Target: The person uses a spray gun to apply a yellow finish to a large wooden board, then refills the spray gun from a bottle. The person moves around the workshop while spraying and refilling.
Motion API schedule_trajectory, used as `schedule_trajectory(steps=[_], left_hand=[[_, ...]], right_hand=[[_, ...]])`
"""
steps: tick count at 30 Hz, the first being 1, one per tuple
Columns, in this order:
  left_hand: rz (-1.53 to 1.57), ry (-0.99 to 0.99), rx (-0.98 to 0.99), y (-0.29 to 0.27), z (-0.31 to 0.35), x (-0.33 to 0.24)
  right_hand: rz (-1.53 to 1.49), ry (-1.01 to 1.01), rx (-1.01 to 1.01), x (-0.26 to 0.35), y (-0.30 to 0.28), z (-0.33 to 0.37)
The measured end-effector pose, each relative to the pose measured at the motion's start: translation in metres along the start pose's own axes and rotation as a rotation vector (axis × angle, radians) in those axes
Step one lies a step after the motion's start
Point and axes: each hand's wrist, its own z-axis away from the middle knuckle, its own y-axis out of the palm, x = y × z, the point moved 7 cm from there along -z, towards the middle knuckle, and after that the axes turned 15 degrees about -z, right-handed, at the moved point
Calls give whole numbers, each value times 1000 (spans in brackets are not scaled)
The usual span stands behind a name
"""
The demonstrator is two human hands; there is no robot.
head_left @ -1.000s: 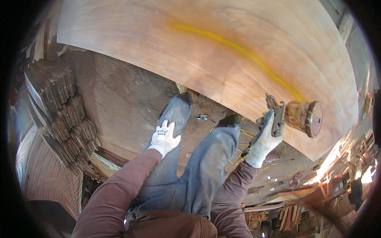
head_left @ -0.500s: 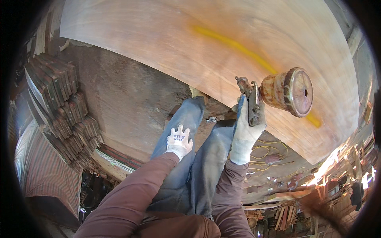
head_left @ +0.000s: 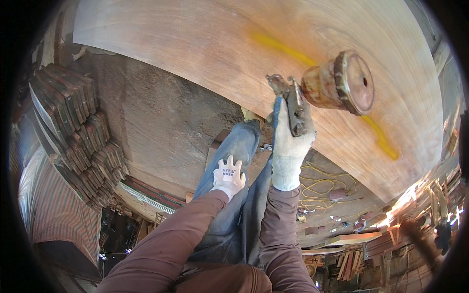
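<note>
My right hand (head_left: 292, 141), in a white knit glove with a blue palm, grips a stained metal spray gun (head_left: 296, 108). A round paint cup (head_left: 326, 84) with a crusted lid tops the gun. Gun and cup are held over a large wooden panel (head_left: 195, 39). Across the panel runs a bright yellow streak (head_left: 281, 44), partly hidden behind the cup. My left hand (head_left: 229, 177), gloved too, lies on my jeans near the left knee with its fingers spread and nothing in them.
Stacked dark boards (head_left: 80, 132) stand at the left beside a striped cloth (head_left: 63, 200). A yellow cord (head_left: 317, 188) lies coiled on the floor (head_left: 151, 112) right of my legs. Wood pieces (head_left: 349, 266) are piled at the lower right.
My right hand has carried the spray gun to the left and farther out over the panel. My left hand and knee have shifted slightly to the right.
</note>
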Motion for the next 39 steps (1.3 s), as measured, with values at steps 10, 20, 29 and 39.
schedule_trajectory(steps=[10,20,29,39], left_hand=[[2,3,-32,-1,-3,9],[36,-2,-37,-5,-8,12],[36,-12,-58,-7,-9,15],[-2,-11,-222,-8,-3,-15]], right_hand=[[130,-31,-224,27,-34,19],[65,72,20,4,29,7],[-29,-48,-218,25,-17,13],[-80,-28,-205,29,-107,17]])
